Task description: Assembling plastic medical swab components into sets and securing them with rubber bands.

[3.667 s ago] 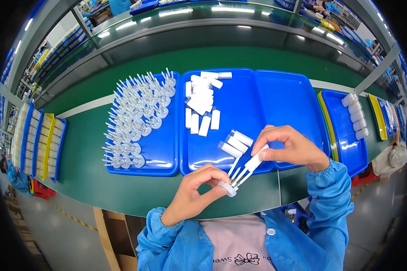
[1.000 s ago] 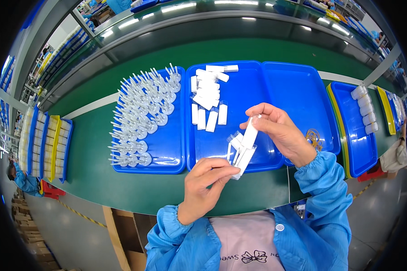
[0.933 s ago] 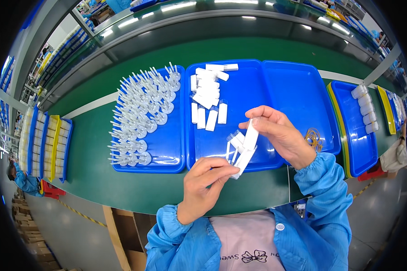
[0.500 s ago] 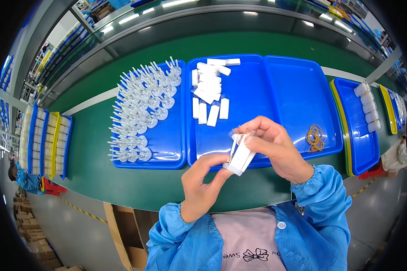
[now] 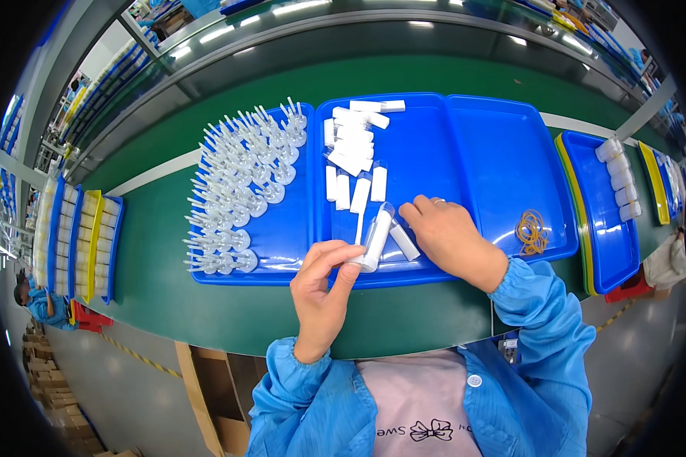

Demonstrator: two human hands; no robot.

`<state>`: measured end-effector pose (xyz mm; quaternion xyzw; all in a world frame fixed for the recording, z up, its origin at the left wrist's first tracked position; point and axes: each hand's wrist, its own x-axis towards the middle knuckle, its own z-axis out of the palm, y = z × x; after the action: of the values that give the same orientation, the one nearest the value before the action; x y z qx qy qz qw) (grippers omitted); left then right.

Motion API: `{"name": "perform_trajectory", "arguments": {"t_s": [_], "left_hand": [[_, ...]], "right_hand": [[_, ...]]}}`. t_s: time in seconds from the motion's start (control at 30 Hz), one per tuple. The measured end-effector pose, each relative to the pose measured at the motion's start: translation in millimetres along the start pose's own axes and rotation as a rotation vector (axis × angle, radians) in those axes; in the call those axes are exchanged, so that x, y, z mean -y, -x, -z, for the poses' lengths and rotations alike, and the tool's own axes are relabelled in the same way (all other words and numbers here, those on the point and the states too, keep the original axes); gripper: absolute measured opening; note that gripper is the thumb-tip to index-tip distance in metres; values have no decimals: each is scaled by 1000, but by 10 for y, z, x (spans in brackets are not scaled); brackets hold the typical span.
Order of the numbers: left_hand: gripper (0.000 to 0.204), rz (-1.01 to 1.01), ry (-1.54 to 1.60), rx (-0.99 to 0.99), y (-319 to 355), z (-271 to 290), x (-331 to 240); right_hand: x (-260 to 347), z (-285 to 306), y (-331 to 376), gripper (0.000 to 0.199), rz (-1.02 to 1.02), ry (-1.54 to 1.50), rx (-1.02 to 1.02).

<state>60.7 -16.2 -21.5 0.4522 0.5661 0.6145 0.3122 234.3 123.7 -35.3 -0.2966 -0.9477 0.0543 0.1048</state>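
Head view: left hand pinches a pronged clear base bearing a white cylinder. Right hand, fingers bent, nears loose white cylinder; can't tell if gripping.

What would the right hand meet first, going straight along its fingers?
The right hand would probably meet the upper end of the white tube at the left hand, though depth is unclear.

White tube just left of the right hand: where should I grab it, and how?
Probably pinch the white tube across its middle, coming from above and its right: it's long, narrow and slanted, and the held piece in the left hand crowds its left.
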Motion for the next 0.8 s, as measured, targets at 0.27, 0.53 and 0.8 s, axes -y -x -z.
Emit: {"name": "perform_trajectory", "arguments": {"t_s": [0.27,0.53,0.8], "left_hand": [[16,-147,-179,126,86,-46,-190],[18,-282,-240,190,53,-249,-218],[23,-269,-256,200,55,-270,-257]], "right_hand": [[-209,235,-109,31,-385,-1389,-210],[-49,391,-104,30,-580,-1908,-160],[-8,443,-57,29,-505,-1815,-153]]}}
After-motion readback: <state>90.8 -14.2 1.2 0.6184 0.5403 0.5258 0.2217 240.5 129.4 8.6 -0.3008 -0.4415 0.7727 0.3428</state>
